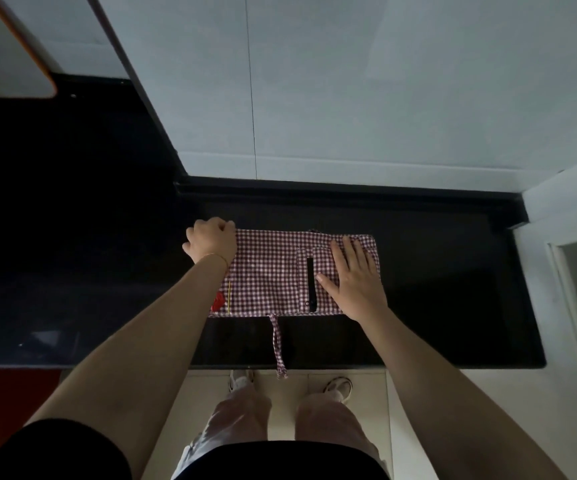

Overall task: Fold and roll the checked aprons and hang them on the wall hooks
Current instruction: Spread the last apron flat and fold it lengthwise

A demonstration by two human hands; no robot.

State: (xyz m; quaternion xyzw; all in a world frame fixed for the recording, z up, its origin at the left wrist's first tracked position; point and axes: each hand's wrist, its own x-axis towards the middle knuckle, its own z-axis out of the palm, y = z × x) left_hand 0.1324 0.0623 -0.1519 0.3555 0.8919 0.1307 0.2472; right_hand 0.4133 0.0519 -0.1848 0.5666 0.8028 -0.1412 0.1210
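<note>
Head view: our left hand (pixel 212 241) pinches the apron (pixel 266 271) at its far-left corner.
Right hand (pixel 354 275): fingers spread, pressing flat.
Risk: we judge the dangling strap (pixel 279 344) may snag and skew the roll.

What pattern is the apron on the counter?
Small red-and-white checks on the apron, with a black strip by its pocket; head view, the only one.

One checked apron (pixel 273 271) lies folded on one black counter (pixel 453 289). One strap (pixel 279 344) hangs from it toward 6 o'clock. It bears one black strip (pixel 311 284). Two hands are in view: left hand (pixel 212 239) at 9 o'clock, right hand (pixel 356 278) at 3 o'clock.
</note>
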